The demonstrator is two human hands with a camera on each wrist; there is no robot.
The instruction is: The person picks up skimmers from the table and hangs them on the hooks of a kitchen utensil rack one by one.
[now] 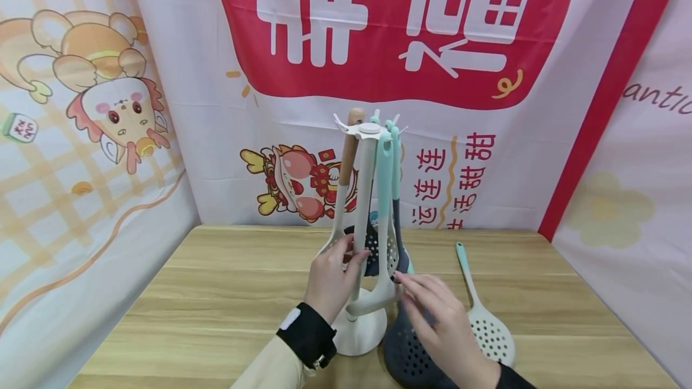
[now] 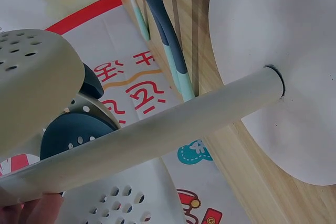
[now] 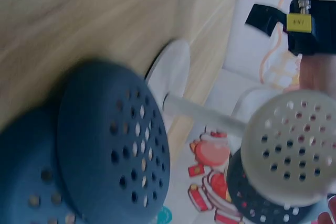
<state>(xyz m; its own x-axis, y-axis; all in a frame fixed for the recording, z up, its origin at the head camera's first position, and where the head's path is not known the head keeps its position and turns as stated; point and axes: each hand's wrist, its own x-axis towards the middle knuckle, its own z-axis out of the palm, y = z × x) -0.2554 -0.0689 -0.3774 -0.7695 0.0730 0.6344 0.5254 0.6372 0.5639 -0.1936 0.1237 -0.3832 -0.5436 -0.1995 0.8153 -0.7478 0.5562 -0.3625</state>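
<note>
In the head view, a white utensil stand (image 1: 370,131) rises from a round base (image 1: 359,338). My left hand (image 1: 332,278) grips its pole (image 2: 157,129). Front-most hangs a pale skimmer with a mint handle (image 1: 384,179), its perforated head (image 3: 289,145) facing the right wrist camera. My right hand (image 1: 440,317) has fairly straight fingers, with fingertips right at that head's edge. Behind hang a dark skimmer (image 2: 79,135) and a pale skimmer with a wooden handle (image 1: 348,161). Below my right hand, a dark skimmer (image 1: 408,347) lies beside the base, partly hidden.
A pale skimmer with a mint handle (image 1: 491,332) lies on the wooden table (image 1: 216,293), to the right of my right hand. Another dark skimmer head (image 3: 31,177) shows low in the right wrist view. Printed cloth (image 1: 178,77) hangs behind and along the sides.
</note>
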